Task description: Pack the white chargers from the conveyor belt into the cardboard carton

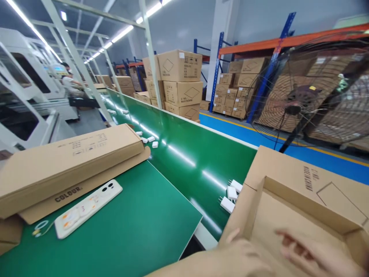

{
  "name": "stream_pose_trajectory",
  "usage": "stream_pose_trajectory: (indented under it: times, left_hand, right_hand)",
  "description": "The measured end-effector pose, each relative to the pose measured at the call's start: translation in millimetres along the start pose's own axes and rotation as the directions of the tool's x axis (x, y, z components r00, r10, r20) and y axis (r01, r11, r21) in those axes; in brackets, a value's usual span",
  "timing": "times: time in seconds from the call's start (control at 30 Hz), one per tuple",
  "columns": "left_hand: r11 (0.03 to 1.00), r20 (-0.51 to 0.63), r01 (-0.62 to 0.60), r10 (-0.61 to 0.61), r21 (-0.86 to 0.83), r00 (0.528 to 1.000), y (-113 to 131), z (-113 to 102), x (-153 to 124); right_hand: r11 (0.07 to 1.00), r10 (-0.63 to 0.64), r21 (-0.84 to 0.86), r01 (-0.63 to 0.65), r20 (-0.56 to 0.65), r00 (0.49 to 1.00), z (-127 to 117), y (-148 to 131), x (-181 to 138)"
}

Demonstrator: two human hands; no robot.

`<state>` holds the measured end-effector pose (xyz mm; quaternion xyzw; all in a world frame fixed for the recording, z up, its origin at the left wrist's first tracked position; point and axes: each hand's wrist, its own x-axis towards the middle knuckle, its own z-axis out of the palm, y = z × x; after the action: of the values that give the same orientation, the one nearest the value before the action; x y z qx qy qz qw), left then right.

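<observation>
An open brown cardboard box (305,181) fills the lower right, resting at the edge of the green conveyor belt (184,154). My left hand (245,256) is at the box's near left wall, thumb outside it, and seems to grip that wall; it is blurred. My right hand (314,254) lies inside the box on its bottom, fingers stretched out toward the left and holding nothing. Three white plug adapters (230,195) lie on the belt right beside the box's left corner.
A white phone (86,207) lies on the green work table (138,231) beside stacked flat cartons (66,161). More white adapters (148,139) sit farther up the belt. A large floor fan (302,96) and stacked cartons (181,80) stand beyond. A co-worker (69,82) sits far left by white machines.
</observation>
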<state>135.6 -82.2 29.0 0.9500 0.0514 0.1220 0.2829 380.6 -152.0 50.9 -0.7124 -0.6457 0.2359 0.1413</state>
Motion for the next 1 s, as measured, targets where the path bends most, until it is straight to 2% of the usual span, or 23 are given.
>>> stream_pose_trajectory:
  times: [0.03,0.07,0.1,0.13,0.17,0.2,0.3,0.37,0.47,0.67,0.73,0.83,0.9,1.0]
  left_hand:
    - [0.992,-0.130,0.124,-0.127,-0.032,0.983,-6.3,-5.7,-0.8]
    - [0.963,-0.253,0.261,-0.268,-0.062,0.930,-13.6,-10.1,-2.3]
    - [0.922,-0.346,0.379,-0.384,-0.086,0.856,-21.4,-12.6,-4.2]
    - [0.882,-0.403,0.463,-0.456,-0.088,0.794,-29.3,-13.0,-6.6]
    - [0.858,-0.417,0.511,-0.484,-0.052,0.770,-37.0,-11.5,-9.0]
    - [0.850,-0.407,0.527,-0.475,0.018,0.780,-44.0,-8.3,-11.3]
    - [0.842,-0.315,0.446,-0.353,0.303,0.881,-59.6,6.1,-14.2]
    - [0.819,-0.278,0.406,-0.312,0.406,0.908,-65.6,14.2,-12.6]
    - [0.790,-0.273,0.429,-0.337,0.438,0.901,-70.0,18.4,-8.1]
    - [0.789,-0.232,0.432,-0.365,0.437,0.902,-70.6,15.0,-6.2]
    - [0.793,-0.246,0.439,-0.366,0.421,0.898,-70.7,16.0,-6.2]
    - [0.796,-0.285,0.455,-0.364,0.399,0.887,-71.7,20.0,-5.5]
    - [0.800,-0.306,0.454,-0.352,0.392,0.885,-72.3,22.9,-5.4]
    - [0.808,-0.330,0.438,-0.320,0.395,0.888,-71.9,24.5,-6.6]
  right_hand:
    - [0.997,-0.026,-0.076,0.027,0.018,0.999,-13.5,-8.3,23.3]
    - [0.984,-0.044,-0.169,0.048,0.027,0.999,-21.8,-18.2,47.7]
    - [0.953,-0.016,-0.304,0.021,0.020,1.000,-24.7,-28.7,71.8]
    - [0.905,0.024,-0.426,-0.024,-0.005,1.000,-22.5,-38.5,94.7]
    - [0.874,0.030,-0.485,-0.040,-0.028,0.999,-16.3,-46.8,115.6]
    - [0.846,0.033,-0.530,-0.055,-0.050,0.998,-7.5,-52.9,133.9]
    - [0.807,0.010,-0.588,-0.053,-0.076,0.997,21.6,-56.5,172.8]
    - [0.791,0.005,-0.609,-0.049,-0.073,0.997,33.7,-49.6,187.9]
    - [0.780,-0.035,-0.626,0.000,-0.043,0.998,37.1,-36.5,200.5]
    - [0.776,-0.252,-0.585,0.236,0.056,0.966,31.7,-16.3,204.3]
    - [0.752,-0.394,-0.527,0.396,0.122,0.911,35.3,-9.2,200.5]
    - [0.623,-0.584,-0.534,0.571,0.167,0.794,42.1,-5.0,191.5]
    - [0.534,-0.611,-0.617,0.578,0.191,0.768,44.9,-9.0,185.9]
    - [0.501,-0.530,-0.692,0.520,0.230,0.816,46.8,-20.9,180.9]
